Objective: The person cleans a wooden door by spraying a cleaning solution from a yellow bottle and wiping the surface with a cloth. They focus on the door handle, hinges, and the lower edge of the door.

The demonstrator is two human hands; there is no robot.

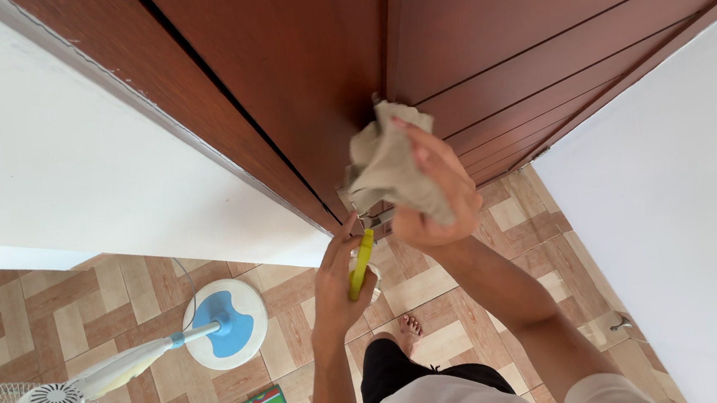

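Right hand (437, 203) clenched on crumpled beige cloth (390, 168), pressed to brown wooden door (310, 66). Left hand (340, 286) grips yellow spray bottle (362, 264). Wiping apparently midway; finished extent unclear.

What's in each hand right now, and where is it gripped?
Right hand: crumpled beige cloth, bunched in the fingers. Left hand: yellow-handled tool, gripped round the handle.

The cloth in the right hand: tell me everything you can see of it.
The cloth is a beige-grey rag, soft and woven by its look, crumpled into loose folds. The right hand grips it from behind, fingers spread over its upper edge, pressing it against the reddish-brown wooden door near the door's edge. One corner sticks up above the fingers; the lower part hangs towards the palm. It looks dry, with no stains that can be made out.
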